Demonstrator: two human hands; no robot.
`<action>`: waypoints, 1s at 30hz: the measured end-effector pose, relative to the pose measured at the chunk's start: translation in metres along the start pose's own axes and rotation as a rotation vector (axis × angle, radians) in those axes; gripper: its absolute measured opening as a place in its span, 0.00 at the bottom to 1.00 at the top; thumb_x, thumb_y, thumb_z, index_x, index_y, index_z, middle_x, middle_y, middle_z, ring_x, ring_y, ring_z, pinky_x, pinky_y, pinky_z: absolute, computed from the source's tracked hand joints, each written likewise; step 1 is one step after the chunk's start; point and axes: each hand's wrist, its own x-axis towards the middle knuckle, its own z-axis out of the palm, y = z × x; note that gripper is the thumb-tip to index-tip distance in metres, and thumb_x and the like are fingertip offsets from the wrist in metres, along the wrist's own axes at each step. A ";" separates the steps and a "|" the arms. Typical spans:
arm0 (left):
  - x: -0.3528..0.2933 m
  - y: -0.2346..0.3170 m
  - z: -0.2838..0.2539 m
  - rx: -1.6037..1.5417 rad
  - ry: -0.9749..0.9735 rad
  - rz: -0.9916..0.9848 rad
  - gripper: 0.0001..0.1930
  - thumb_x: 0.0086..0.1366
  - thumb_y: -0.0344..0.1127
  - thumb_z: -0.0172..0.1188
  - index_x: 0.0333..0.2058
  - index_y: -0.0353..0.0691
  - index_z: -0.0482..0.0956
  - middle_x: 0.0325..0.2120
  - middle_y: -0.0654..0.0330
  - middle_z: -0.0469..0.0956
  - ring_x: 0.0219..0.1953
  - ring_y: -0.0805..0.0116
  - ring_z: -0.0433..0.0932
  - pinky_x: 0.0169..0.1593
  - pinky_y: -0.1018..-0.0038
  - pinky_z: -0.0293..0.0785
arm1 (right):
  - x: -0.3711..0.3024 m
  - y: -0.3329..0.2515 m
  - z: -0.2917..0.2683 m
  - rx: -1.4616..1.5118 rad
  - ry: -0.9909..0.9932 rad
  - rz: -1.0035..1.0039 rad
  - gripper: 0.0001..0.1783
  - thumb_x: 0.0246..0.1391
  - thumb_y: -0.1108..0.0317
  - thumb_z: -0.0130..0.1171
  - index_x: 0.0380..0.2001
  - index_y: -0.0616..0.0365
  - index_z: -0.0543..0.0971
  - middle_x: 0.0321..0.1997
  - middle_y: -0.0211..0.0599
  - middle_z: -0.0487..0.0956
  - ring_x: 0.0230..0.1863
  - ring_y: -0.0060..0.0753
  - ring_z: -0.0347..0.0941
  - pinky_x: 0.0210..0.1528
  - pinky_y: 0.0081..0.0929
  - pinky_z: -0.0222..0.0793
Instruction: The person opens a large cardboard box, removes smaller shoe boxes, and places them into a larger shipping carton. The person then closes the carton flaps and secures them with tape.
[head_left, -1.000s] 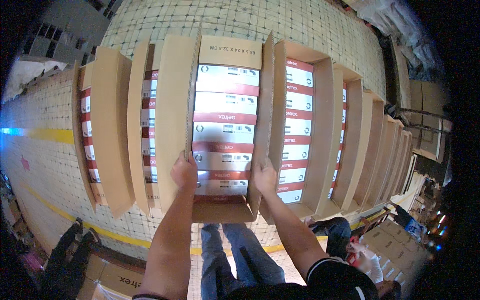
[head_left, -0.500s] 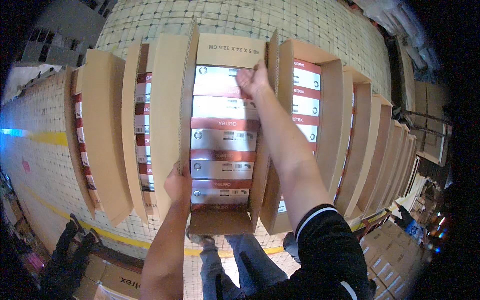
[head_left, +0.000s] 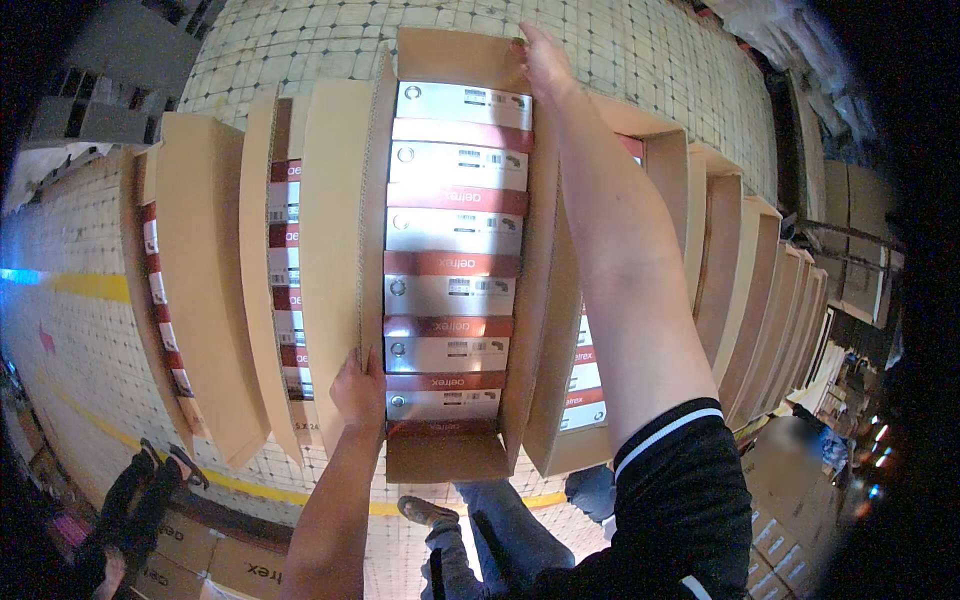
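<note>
In front of me stands a long open cardboard carton (head_left: pixel 446 458), its flaps folded up. Inside lies a row of several silver-and-red shoeboxes (head_left: pixel 452 232) with printed labels. My left hand (head_left: pixel 358 390) is closed around the edge of the carton's left side flap (head_left: pixel 376 230). At the far right corner my right hand (head_left: pixel 546 68) grips the end of the far flap (head_left: pixel 455 55), thumb and fingers at its edge. That flap stands up and shows its plain brown inner face.
More open cartons (head_left: pixel 205 290) with shoeboxes stand close on the left, and another row of cartons (head_left: pixel 715 260) runs off to the right. Other people's legs (head_left: pixel 130 510) show at lower left. A person (head_left: pixel 800 445) is at far right, near stacked closed cartons (head_left: pixel 790 510).
My right hand has moved from above the far shoebox out to the carton's far right corner. The far flap, earlier showing its printed face, now stands up. My left hand stays on the side flap.
</note>
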 end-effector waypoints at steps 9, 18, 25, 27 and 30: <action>0.006 -0.001 -0.010 0.072 -0.123 -0.059 0.23 0.66 0.53 0.51 0.35 0.35 0.79 0.25 0.42 0.80 0.30 0.41 0.80 0.35 0.52 0.76 | -0.403 0.038 0.070 -0.271 -0.051 0.019 0.10 0.59 0.67 0.54 0.38 0.63 0.74 0.34 0.51 0.74 0.36 0.54 0.71 0.41 0.44 0.68; 0.012 -0.006 -0.013 0.031 -0.192 0.053 0.23 0.66 0.53 0.49 0.41 0.37 0.78 0.34 0.43 0.80 0.38 0.42 0.79 0.42 0.53 0.76 | -0.795 0.007 0.102 -0.354 -1.386 0.667 0.28 0.62 0.45 0.48 0.52 0.58 0.72 0.52 0.51 0.76 0.53 0.52 0.73 0.56 0.45 0.67; -0.009 -0.053 -0.027 -0.313 -0.260 0.414 0.18 0.64 0.47 0.54 0.40 0.36 0.76 0.34 0.47 0.79 0.40 0.45 0.78 0.43 0.55 0.74 | -0.793 0.036 0.206 -0.567 -0.277 0.421 0.29 0.60 0.56 0.53 0.60 0.56 0.64 0.53 0.52 0.72 0.50 0.53 0.73 0.53 0.43 0.69; -0.020 -0.099 -0.039 -0.274 -0.092 0.677 0.17 0.64 0.46 0.55 0.41 0.38 0.75 0.37 0.48 0.78 0.43 0.48 0.76 0.45 0.55 0.73 | -0.765 0.029 0.232 -0.579 -0.181 0.409 0.31 0.60 0.56 0.53 0.63 0.57 0.61 0.62 0.57 0.64 0.59 0.55 0.66 0.57 0.43 0.67; -0.037 -0.173 -0.061 -0.138 -0.086 0.514 0.18 0.65 0.42 0.54 0.52 0.44 0.71 0.51 0.45 0.70 0.54 0.47 0.69 0.51 0.56 0.71 | -0.730 0.023 0.256 -0.595 -0.043 0.269 0.35 0.59 0.55 0.54 0.64 0.57 0.58 0.66 0.60 0.58 0.65 0.59 0.59 0.60 0.44 0.64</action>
